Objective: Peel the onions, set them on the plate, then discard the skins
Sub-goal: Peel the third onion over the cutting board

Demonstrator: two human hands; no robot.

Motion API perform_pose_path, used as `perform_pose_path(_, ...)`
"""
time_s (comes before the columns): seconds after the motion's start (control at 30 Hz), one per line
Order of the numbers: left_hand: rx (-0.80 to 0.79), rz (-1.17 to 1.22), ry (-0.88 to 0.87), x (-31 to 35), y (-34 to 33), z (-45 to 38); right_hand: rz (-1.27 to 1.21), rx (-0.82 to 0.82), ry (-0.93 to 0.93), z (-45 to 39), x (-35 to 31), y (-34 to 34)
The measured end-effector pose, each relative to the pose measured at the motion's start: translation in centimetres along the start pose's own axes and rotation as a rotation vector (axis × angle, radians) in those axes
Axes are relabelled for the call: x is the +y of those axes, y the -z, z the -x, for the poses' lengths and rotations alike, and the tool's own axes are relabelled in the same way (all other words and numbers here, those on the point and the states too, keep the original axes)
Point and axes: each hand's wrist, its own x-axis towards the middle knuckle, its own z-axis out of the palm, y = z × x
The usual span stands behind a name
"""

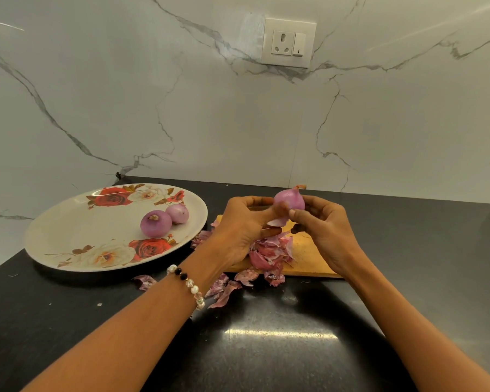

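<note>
Two peeled onions (164,220) sit on the plate (68,230) — you're on the third onion (290,200), both hands gripping it above the board (309,256), left hand (239,222), right hand (323,230). Skins (269,254) still litter the tabletop (266,335) — undiscarded.

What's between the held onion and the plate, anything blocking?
Nothing visible. Both hands hold the onion in the air over the cutting board. The plate sits to its left, with bare surface beside the two peeled onions; loose skins lie low.
</note>
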Motion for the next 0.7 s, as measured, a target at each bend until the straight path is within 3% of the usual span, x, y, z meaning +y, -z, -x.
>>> perform_pose_path(0.33, 0.06, -0.247, -0.137, 0.2, 0.4, -0.1, -0.094, -0.001, -0.034, 0.0, -0.2, -0.1)
perform_pose_path(0.7, 0.029, -0.291, -0.145, 0.2, 0.2, 0.1, -0.373, 0.111, -0.131, 0.1, -1.2, -0.4)
